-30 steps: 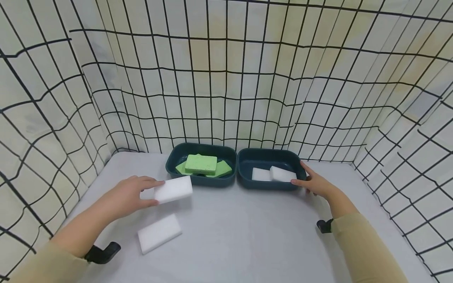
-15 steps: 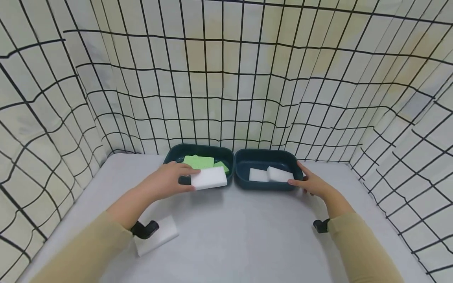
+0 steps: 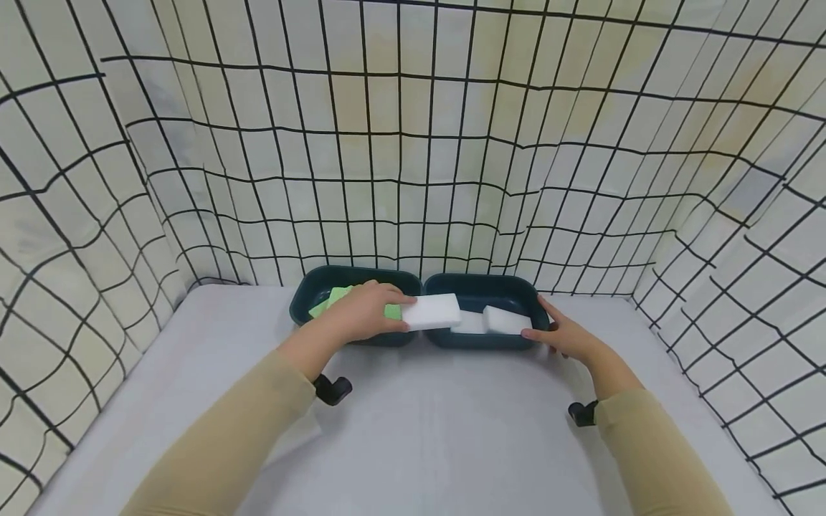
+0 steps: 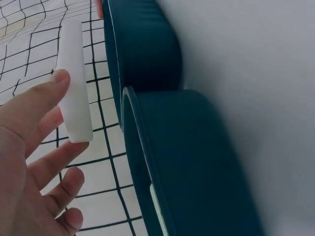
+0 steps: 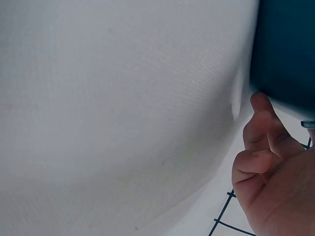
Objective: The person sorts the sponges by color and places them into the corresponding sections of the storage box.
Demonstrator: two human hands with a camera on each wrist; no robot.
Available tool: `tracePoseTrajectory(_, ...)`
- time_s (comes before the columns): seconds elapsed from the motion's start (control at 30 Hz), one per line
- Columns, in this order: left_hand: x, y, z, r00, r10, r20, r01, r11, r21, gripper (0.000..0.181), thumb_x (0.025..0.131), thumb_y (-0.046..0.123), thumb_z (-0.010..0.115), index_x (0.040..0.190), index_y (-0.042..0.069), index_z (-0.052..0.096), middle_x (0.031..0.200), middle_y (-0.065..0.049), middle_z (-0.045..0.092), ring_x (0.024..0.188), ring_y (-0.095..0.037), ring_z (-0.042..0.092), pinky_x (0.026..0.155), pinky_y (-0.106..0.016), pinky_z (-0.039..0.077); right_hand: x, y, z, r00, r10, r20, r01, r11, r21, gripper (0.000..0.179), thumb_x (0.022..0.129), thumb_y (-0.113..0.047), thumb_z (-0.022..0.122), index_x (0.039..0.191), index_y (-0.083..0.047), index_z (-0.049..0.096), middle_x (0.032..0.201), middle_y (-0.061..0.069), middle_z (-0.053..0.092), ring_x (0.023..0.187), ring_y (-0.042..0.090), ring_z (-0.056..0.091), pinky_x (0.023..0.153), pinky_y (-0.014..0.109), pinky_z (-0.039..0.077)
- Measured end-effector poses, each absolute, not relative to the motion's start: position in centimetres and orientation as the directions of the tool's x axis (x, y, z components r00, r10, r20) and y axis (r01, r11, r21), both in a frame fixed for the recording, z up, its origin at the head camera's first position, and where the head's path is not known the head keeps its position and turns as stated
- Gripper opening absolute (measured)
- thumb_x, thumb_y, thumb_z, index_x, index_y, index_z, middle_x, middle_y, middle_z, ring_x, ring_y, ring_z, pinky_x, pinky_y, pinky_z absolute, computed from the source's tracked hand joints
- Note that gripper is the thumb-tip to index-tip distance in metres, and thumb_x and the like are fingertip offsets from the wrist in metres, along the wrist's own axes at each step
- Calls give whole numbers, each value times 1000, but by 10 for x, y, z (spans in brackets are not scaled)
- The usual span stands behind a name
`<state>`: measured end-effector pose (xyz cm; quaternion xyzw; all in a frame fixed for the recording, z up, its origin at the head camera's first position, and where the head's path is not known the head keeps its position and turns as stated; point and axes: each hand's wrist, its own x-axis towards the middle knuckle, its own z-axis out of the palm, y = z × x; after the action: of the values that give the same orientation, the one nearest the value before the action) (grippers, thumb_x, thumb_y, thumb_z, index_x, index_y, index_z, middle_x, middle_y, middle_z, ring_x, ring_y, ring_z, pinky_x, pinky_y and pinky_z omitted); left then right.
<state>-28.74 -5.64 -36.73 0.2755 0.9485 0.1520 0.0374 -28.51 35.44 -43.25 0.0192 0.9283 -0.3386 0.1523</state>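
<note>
My left hand (image 3: pixel 368 312) pinches a white sponge block (image 3: pixel 431 312) between thumb and fingers. It carries the block above the table, over the place where the two dark teal bins meet. In the left wrist view the block (image 4: pixel 75 83) stands clear of the bin rims. My right hand (image 3: pixel 571 335) holds the right end of the right bin (image 3: pixel 480 341), thumb near the front rim and fingers at the outer side. Two white sponges (image 3: pixel 506 320) lie in that bin. Green sponges (image 3: pixel 338 294) in the left bin (image 3: pixel 310 287) are partly hidden behind my left hand.
Another white sponge (image 3: pixel 297 436) lies on the pale table (image 3: pixel 452 430), mostly hidden under my left forearm. Black wire grid panels (image 3: pixel 413 179) with pale cloth behind them enclose the back and both sides.
The left hand has carried the white sponge block rightward, from above the left of the table past the left bin to the right bin's edge. The right hand stays at its bin.
</note>
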Motion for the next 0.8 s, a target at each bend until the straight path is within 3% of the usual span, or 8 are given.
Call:
tracePoseTrajectory(0.47,-324,-1,-380,-821,569,-42,547,805,228,52,89,44,73,138,33,60,144,-4,54,130,-30,45,109,-48,35,-287,357,-438,-952,-45,-303,158,774,-613,105,86,-63,67,160,-34,-2,103,14,55,74,23,53,58,30,39)
tracePoseTrajectory(0.8,-332,27,-391,-824,559,-92,538,822,186,47,88,42,74,134,36,64,137,4,59,126,-28,48,108,-45,35,-287,357,-436,-951,-56,-303,155,761,-630,106,86,-62,67,160,-33,-2,103,15,55,75,23,53,60,31,41)
